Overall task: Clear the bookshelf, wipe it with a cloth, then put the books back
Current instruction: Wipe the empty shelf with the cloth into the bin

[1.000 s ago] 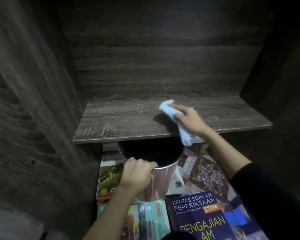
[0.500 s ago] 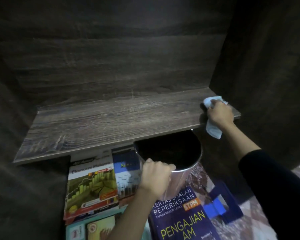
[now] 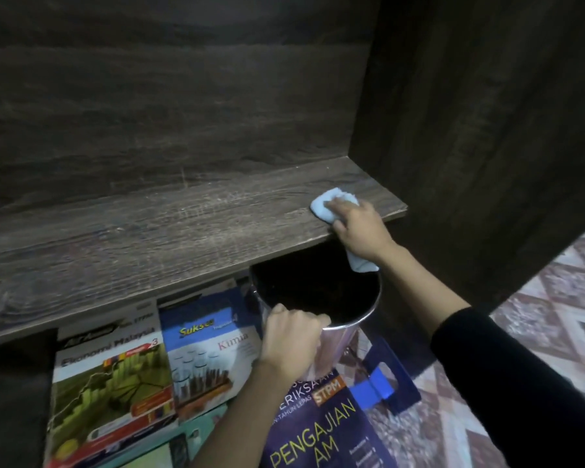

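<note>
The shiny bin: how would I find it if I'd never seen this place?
Find the dark wooden shelf board across the middle. Just under its front edge, toward the right end, is a shiny round metal bin with a black inside, the left hand gripping its rim. Beside it lie flat colourful books; it is the only round, upright, silvery thing.

Green book: "Ekonomi Malaysia"; blue book: "Sukses", "Kimia"; purple book: "STPM", "PENGAJIAN AM"

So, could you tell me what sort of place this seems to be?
Probably a home room, perhaps a study corner: a dark wooden bookshelf, school textbooks laid below it, and a patterned carpet.
</note>
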`<state>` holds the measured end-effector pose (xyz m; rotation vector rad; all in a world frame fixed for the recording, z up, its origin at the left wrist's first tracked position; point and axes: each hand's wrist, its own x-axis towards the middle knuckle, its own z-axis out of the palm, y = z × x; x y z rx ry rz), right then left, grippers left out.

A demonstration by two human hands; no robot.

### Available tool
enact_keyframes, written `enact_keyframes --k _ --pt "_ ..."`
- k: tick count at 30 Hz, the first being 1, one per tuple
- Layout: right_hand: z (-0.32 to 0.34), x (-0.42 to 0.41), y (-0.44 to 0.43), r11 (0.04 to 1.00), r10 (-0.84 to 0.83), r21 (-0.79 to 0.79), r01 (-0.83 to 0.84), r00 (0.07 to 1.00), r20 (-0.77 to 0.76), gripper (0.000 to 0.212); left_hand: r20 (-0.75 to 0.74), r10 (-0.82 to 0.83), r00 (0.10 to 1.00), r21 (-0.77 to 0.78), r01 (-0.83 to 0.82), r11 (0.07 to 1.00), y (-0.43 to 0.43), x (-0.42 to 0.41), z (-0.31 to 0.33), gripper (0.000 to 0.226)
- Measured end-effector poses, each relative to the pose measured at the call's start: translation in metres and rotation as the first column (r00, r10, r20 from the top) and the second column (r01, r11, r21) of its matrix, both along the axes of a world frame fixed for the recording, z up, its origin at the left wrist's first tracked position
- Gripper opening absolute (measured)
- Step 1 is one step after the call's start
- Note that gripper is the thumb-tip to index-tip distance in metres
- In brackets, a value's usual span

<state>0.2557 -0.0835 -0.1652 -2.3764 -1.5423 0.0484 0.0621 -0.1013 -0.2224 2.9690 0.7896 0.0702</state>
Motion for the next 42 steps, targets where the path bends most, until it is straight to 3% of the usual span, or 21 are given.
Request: enact_keyframes --k 8,12,15,18,21,25,30,32,36,42 --pt "-0.002 -0.03 -0.031 0.966 0.251 0.08 -0.246 0.966 -0.069 0.051 0.072 0.022 0.997 -0.048 -0.019 0.999 -0.001 0.013 0.004 0.013" --pt "0.023 -0.019 -0.038 0.935 0.346 0.011 -0.355 0.903 -0.254 0.047 0.065 -0.015 0.998 -0.027 0.017 1.0 -0.001 0.013 0.003 0.016" --pt "0.045 0.003 -0.033 0.983 0.177 0.104 -0.151 0.93 -0.322 0.041 0.057 -0.022 0.998 -0.025 0.023 0.999 0.0 0.013 -0.001 0.018" --pt "0.049 0.026 -0.019 0.959 -0.178 0.173 0.224 0.952 -0.248 0.033 0.051 0.008 0.999 -0.035 -0.006 0.999 0.003 0.012 -0.004 0.017" --pt "0.038 0.039 -0.006 0.92 -0.373 0.094 0.381 0.923 -0.09 0.031 0.021 -0.002 1.0 -0.04 0.003 0.999 0.006 0.013 -0.01 0.02" --pt "0.021 0.04 0.013 0.916 -0.399 -0.011 0.401 0.914 0.078 0.032 0.001 -0.008 1.0 -0.044 0.008 0.999 0.011 0.012 -0.015 0.021" --pt "0.021 0.045 0.036 0.904 -0.415 -0.031 0.426 0.893 0.173 0.03 0.141 -0.03 0.99 -0.052 0.038 0.998 0.017 0.005 -0.016 0.017" --pt "0.023 0.046 0.044 0.902 -0.413 -0.038 0.429 0.887 0.209 0.031 0.226 -0.033 0.974 -0.091 0.055 0.994 0.021 0.003 -0.023 0.032" --pt "0.024 0.054 0.068 0.916 -0.382 -0.05 0.398 0.904 0.192 0.03 0.337 -0.04 0.94 -0.082 0.071 0.994 0.024 0.002 -0.03 0.033" --pt "0.026 0.059 0.107 0.903 -0.41 -0.075 0.423 0.9 0.147 0.038 0.302 -0.032 0.953 -0.087 0.061 0.994 0.027 -0.002 -0.039 0.027"
